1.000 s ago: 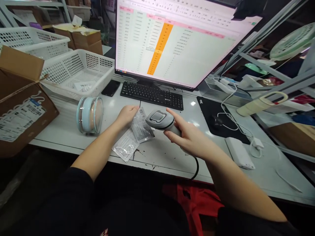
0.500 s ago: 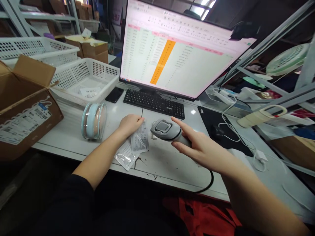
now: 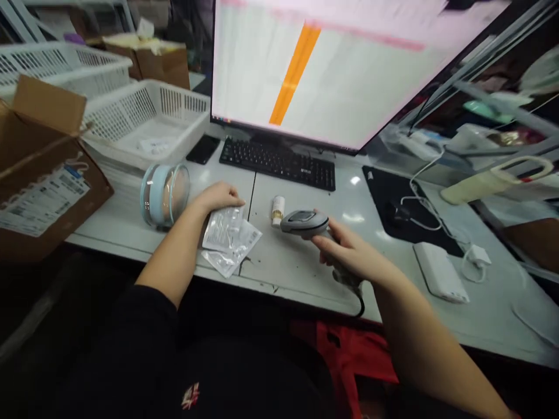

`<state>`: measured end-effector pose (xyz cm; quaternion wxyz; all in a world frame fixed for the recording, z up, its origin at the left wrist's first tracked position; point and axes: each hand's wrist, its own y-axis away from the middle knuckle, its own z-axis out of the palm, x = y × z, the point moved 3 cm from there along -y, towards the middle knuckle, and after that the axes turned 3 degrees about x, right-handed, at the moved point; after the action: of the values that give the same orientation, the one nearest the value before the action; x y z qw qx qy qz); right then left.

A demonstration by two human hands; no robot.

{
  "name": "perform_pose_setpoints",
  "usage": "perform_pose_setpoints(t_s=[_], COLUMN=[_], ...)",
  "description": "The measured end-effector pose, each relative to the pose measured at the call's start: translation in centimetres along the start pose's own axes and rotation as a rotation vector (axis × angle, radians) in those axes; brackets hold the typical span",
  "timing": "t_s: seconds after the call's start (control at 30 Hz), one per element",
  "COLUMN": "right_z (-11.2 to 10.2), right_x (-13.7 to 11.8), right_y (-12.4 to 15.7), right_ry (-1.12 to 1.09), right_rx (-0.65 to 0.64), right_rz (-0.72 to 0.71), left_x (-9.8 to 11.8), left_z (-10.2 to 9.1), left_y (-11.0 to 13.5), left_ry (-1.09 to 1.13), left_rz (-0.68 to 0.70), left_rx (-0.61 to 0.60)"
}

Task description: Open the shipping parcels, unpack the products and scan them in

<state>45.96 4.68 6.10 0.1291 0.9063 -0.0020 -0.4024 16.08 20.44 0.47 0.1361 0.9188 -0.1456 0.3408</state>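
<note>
My right hand (image 3: 349,251) is closed round the handle of a grey barcode scanner (image 3: 304,222), whose head points left over the white desk (image 3: 305,273). My left hand (image 3: 217,196) rests with curled fingers on the top edge of two clear plastic packets (image 3: 229,238) lying flat on the desk. A small white and tan bottle (image 3: 277,209) lies between the packets and the scanner head.
A black keyboard (image 3: 279,161) sits under a large monitor (image 3: 332,64) showing a spreadsheet. A round glass jar (image 3: 163,194) lies left of my hand, beside white baskets (image 3: 148,119), a phone (image 3: 203,149) and a cardboard box (image 3: 39,174). A mouse pad (image 3: 406,209) and white power bank (image 3: 440,272) lie at right.
The scanner has lowered and drawn back toward me. The packets now lie flatter under my left hand, and the small bottle has come into sight. The view has tilted down.
</note>
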Motion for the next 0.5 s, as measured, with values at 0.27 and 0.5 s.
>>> perform_pose_setpoints(t_s=[0.27, 0.5], right_z=[1.4, 2.3], right_x=[-2.1, -3.3], right_y=[1.1, 0.4], right_ry=[0.065, 0.173], right_rx=[-0.17, -0.226], right_rz=[-0.034, -0.046], left_x=[0.7, 2.5], left_z=[0.3, 1.9], left_y=[0.4, 1.5], left_ry=[-0.343, -0.294], left_rz=[0.023, 0.282], left_rx=[0.207, -0.118])
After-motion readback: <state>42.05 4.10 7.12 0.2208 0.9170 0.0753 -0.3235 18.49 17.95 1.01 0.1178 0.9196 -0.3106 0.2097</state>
